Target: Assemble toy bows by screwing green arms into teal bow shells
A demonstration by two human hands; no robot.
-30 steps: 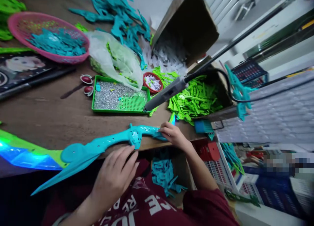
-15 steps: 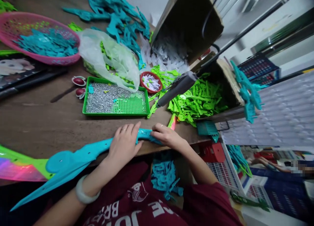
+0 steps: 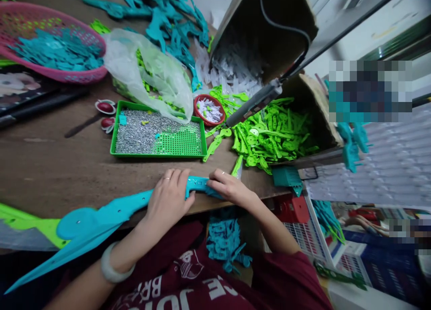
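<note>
A long teal plastic toy sword (image 3: 101, 215) lies along the near edge of the wooden table (image 3: 57, 166), its blade pointing left past the edge. My left hand (image 3: 168, 200) lies flat over its hilt section, fingers spread, pressing it down. My right hand (image 3: 227, 188) is closed on the teal handle end, fingertips pinched round it. A white bangle sits on my left wrist. A green tray (image 3: 116, 137) of small silver screws is just beyond my hands.
A hanging grey electric screwdriver (image 3: 251, 105) points down over a pile of bright green plastic parts (image 3: 272, 135) spilling from a cardboard box (image 3: 316, 108). A pink basket (image 3: 81, 74) of teal pieces, a plastic bag (image 3: 155, 76), a small red dish (image 3: 208, 110) and more teal parts (image 3: 168, 18) fill the back.
My left hand has come up from below the table edge and settled flat on the sword's hilt. The sword has shifted a little left. My right hand has stayed on the handle end.
</note>
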